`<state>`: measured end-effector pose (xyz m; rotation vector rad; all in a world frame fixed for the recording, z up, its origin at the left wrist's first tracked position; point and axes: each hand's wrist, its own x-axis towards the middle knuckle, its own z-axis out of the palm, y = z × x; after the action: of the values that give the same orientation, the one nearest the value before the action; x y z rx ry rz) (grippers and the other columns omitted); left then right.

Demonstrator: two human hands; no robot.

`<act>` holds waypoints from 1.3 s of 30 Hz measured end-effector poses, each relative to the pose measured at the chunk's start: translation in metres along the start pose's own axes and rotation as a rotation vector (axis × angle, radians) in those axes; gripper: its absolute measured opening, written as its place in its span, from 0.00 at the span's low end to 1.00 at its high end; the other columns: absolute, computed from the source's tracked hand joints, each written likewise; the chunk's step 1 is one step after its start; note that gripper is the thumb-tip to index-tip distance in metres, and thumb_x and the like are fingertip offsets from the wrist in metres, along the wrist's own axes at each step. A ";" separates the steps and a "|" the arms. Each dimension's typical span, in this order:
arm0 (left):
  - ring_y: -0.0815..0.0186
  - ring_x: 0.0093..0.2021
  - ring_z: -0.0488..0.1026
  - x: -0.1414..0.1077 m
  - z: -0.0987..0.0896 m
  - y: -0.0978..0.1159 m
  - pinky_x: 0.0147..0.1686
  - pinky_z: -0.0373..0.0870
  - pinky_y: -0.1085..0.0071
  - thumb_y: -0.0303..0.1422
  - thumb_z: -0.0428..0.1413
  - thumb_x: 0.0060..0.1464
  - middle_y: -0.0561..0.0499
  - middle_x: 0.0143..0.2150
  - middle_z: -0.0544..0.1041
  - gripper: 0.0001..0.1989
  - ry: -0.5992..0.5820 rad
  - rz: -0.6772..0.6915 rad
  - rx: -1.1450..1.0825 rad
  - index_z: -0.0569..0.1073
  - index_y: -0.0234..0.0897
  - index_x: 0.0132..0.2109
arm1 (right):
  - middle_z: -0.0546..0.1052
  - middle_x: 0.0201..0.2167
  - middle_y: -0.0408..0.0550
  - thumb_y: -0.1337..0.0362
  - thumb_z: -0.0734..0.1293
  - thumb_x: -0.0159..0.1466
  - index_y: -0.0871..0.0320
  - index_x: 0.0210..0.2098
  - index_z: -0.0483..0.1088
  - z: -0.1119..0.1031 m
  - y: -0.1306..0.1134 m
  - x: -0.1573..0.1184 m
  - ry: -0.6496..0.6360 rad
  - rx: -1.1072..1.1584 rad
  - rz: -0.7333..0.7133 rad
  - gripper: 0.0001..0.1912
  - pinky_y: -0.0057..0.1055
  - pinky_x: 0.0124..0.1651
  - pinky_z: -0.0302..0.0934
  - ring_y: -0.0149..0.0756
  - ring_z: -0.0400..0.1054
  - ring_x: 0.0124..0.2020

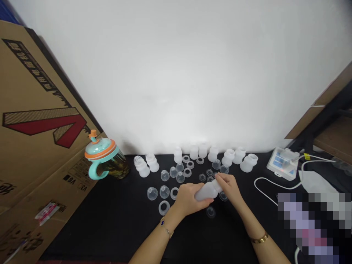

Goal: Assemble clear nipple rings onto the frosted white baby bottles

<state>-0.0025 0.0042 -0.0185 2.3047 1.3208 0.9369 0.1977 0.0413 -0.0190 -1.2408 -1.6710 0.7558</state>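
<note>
Head camera: left hand [187, 199] grips a bottle [206, 191], seemingly bracing it. Right hand [230, 186] pinches its end, above the surface [110, 223].

Left hand [188, 198] grasping a white feeding bottle [206, 191]; right hand [228, 187] at its end. Left of this bottle: clear domed caps [164, 191], ring collars [159, 208]; far left, lidded jug [107, 161]; far right, power strip [279, 164].

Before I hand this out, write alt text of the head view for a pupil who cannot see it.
The left hand holds a tilted white bottle above a black table, the right hand at its far end. Clear domes and rings lie nearby; more bottles stand behind, with a jug at left and a power strip at right.
</note>
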 end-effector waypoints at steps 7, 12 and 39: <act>0.60 0.33 0.79 0.001 0.001 -0.001 0.34 0.71 0.70 0.49 0.63 0.48 0.51 0.34 0.82 0.19 0.014 0.009 0.019 0.79 0.42 0.44 | 0.51 0.17 0.38 0.55 0.59 0.63 0.55 0.18 0.48 0.000 -0.003 0.000 0.003 0.028 0.021 0.22 0.28 0.23 0.43 0.28 0.47 0.20; 0.60 0.33 0.79 0.001 0.000 0.000 0.35 0.71 0.69 0.49 0.62 0.49 0.51 0.34 0.82 0.20 0.005 0.013 0.017 0.79 0.43 0.44 | 0.51 0.16 0.38 0.54 0.59 0.63 0.55 0.17 0.49 0.000 -0.003 0.000 0.013 0.040 0.029 0.22 0.27 0.22 0.43 0.28 0.47 0.20; 0.57 0.35 0.80 0.000 0.004 -0.004 0.36 0.73 0.67 0.49 0.63 0.48 0.50 0.37 0.83 0.22 0.028 0.008 0.057 0.78 0.43 0.47 | 0.52 0.16 0.38 0.54 0.60 0.62 0.55 0.17 0.50 0.002 -0.001 0.001 0.007 0.064 0.053 0.22 0.27 0.22 0.44 0.28 0.47 0.20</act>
<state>-0.0018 0.0062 -0.0237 2.3494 1.3672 0.9491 0.1954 0.0422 -0.0181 -1.2455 -1.6018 0.8297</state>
